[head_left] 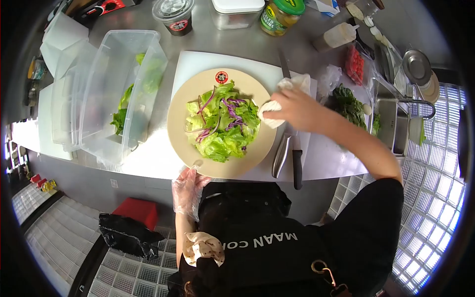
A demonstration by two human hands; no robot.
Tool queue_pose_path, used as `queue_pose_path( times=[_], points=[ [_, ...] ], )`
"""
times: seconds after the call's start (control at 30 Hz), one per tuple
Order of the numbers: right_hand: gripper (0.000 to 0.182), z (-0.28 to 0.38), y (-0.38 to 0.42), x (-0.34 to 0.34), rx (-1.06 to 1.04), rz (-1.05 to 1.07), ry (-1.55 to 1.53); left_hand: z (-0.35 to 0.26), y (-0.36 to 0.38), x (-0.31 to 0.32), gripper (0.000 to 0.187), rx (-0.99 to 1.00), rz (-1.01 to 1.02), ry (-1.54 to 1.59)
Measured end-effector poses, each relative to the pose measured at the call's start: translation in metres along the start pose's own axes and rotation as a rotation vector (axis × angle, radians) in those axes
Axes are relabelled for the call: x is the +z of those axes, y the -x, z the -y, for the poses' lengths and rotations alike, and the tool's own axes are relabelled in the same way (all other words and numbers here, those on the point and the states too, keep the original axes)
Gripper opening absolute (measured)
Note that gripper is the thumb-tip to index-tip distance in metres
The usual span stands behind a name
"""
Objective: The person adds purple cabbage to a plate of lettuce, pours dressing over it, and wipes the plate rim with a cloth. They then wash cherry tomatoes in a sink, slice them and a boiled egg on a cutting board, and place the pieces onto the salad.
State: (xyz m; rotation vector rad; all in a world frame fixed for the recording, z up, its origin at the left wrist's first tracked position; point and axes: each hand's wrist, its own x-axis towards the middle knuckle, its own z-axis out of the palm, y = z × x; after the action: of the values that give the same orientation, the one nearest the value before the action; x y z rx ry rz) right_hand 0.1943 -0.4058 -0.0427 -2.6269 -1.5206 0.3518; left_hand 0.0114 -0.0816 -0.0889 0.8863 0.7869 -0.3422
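- Round beige plate (179, 133) lies over a white cutting board (190, 60), between my two grips: just left of the right one, just beyond the left one.
- On it I see green lettuce (225, 144) with purple cabbage shreds (234, 110) and thin purple onion slivers (202, 104).
- Left of both grips and farther out than my left one, I have a clear plastic bin (101, 74) with loose lettuce leaves (121, 116) inside.
- Well beyond my right grip stands a green-lidded pickle jar (275, 21), pale chunks showing through the glass. Left of it are a white-lidded box (237, 17), its contents unclear to me, and a clear-lidded black cup (177, 22).
- Beyond and right of that same grip I make out a squeeze bottle (336, 37) and a clear punnet of red pieces (354, 65).
- My right hand (299, 111) is bare, its fingers closed around a crumpled white cloth (270, 115), pressed to the plate's right rim.
- My left hand (188, 190), in a clear plastic glove, pinches the near rim, thumb on top; I cannot tell how the fingers sit underneath.
- Just nearer than my right grip lie a black-handled knife (297, 163) and a metal handle (282, 156).
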Motion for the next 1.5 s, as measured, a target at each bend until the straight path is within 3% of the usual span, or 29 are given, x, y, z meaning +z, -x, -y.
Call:
queue_pose_path(
  times=[0.03, 0.27, 0.5, 0.6, 0.7, 0.9, 1.13, 1.2, 1.27, 1.33, 1.43, 1.5],
  points=[
    [0.047, 0.010, -0.003, -0.001, 0.075, 0.044, -0.078, 0.000, 0.000, 0.000, 0.033, 0.000, 0.012, 0.003],
    [0.042, -0.035, -0.026, -0.005, 0.056, 0.003, -0.042, -0.002, 0.003, 0.005, 0.032, -0.008, 0.012, 0.023],
    [0.048, -0.047, -0.074, -0.017, -0.184, 0.035, 0.011, 0.003, -0.003, -0.005, 0.031, -0.018, 0.006, -0.006],
    [0.048, -0.071, -0.097, -0.029, -0.070, 0.123, -0.049, -0.001, -0.004, -0.003, 0.032, -0.042, -0.018, -0.032],
    [0.047, -0.083, -0.142, -0.029, -0.149, -0.026, -0.082, -0.003, -0.003, -0.003, 0.035, -0.027, -0.006, -0.051],
    [0.037, 0.006, -0.251, -0.038, -0.557, 0.141, -0.112, -0.008, -0.003, -0.003, 0.035, -0.038, 0.015, -0.068],
    [0.030, 0.063, -0.265, -0.010, -0.767, 0.161, -0.277, -0.006, -0.002, -0.003, 0.037, -0.006, 0.082, -0.034],
    [0.030, 0.049, -0.272, -0.007, -0.705, 0.198, -0.295, -0.002, -0.007, -0.008, 0.035, -0.101, 0.067, -0.088],
    [0.033, 0.021, -0.274, -0.006, -0.583, 0.169, -0.486, -0.010, -0.004, 0.003, 0.034, -0.075, 0.121, -0.046],
    [0.033, -0.016, -0.258, -0.011, -0.542, 0.152, -0.424, -0.014, -0.001, 0.007, 0.035, -0.054, 0.178, -0.011],
    [0.029, -0.063, -0.219, -0.015, -0.317, -0.075, -0.486, -0.012, -0.005, 0.011, 0.046, -0.006, 0.187, 0.054],
    [0.028, -0.079, -0.188, -0.031, 0.043, -0.401, -0.549, -0.013, -0.004, 0.014, 0.046, 0.006, 0.212, 0.054]
  ],
)
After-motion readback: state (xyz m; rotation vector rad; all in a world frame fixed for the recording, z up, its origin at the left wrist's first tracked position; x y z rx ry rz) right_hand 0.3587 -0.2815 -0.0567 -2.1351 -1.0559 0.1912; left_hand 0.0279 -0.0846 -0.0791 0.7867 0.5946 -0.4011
